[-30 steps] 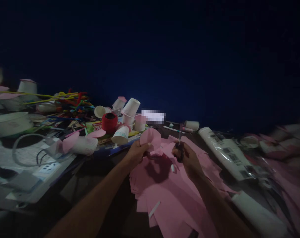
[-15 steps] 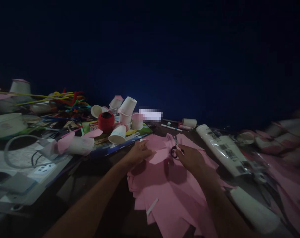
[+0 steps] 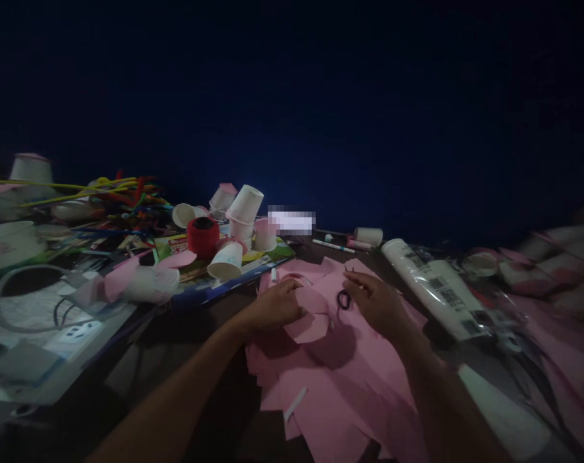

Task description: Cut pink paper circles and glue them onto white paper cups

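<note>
My left hand [image 3: 275,304] pinches a rounded pink paper cut-out [image 3: 309,318] over a heap of pink paper sheets [image 3: 316,386]. To its right, my right hand [image 3: 376,299] has its fingers closed over the middle of a small pair of scissors [image 3: 344,299]. The dark handle loops show below the fingers, and thin tips poke out above them. How firmly the scissors are gripped is hard to see in the dim light. A narrow white strip [image 3: 296,404] lies on the sheets nearer to me.
On the left stand paper cups [image 3: 226,260], a red yarn spool [image 3: 203,237], colourful pipe cleaners [image 3: 140,196] and a power strip [image 3: 80,333]. Bagged paper cups [image 3: 434,289] lie to the right, near a loose white cup [image 3: 499,411]. Behind the sheets is a marker [image 3: 334,246].
The pink cut-out has come towards me and turned in my left hand. My right fingers have shifted from beside the scissors' handle to over their middle. The view has swung slightly.
</note>
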`<action>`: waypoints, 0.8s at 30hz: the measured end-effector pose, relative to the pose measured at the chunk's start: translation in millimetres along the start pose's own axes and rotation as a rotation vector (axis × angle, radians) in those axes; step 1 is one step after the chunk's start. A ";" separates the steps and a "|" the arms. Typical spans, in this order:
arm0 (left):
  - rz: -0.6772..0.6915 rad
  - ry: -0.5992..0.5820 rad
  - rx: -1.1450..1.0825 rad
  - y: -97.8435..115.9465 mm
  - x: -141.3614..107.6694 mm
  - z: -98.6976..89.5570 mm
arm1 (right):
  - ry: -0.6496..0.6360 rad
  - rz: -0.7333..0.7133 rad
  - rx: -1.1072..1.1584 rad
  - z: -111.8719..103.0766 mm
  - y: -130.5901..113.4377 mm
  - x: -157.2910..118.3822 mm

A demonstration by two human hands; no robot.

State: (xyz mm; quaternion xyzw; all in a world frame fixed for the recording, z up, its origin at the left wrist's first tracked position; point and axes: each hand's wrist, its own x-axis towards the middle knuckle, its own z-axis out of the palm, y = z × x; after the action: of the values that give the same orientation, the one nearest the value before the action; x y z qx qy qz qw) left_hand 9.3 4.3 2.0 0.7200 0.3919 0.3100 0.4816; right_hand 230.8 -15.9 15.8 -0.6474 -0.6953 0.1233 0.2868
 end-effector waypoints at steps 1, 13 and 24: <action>0.011 -0.034 0.062 0.9 0.2 0.0 | -0.058 -0.030 0.105 4.2 -4.2 -1.2; -0.196 0.021 -0.303 -12.5 3.6 5.0 | -0.043 0.260 1.001 43.7 -12.0 -2.8; -0.103 0.322 -0.068 -25.1 10.2 16.6 | -0.140 0.417 1.185 55.1 -13.8 -8.3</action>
State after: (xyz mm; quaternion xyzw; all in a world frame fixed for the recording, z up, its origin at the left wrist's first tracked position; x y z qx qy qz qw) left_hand 21.4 11.3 -26.5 0.6233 0.4895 0.4096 0.4518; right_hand 188.6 -14.8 -23.1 -0.4910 -0.3854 0.5829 0.5203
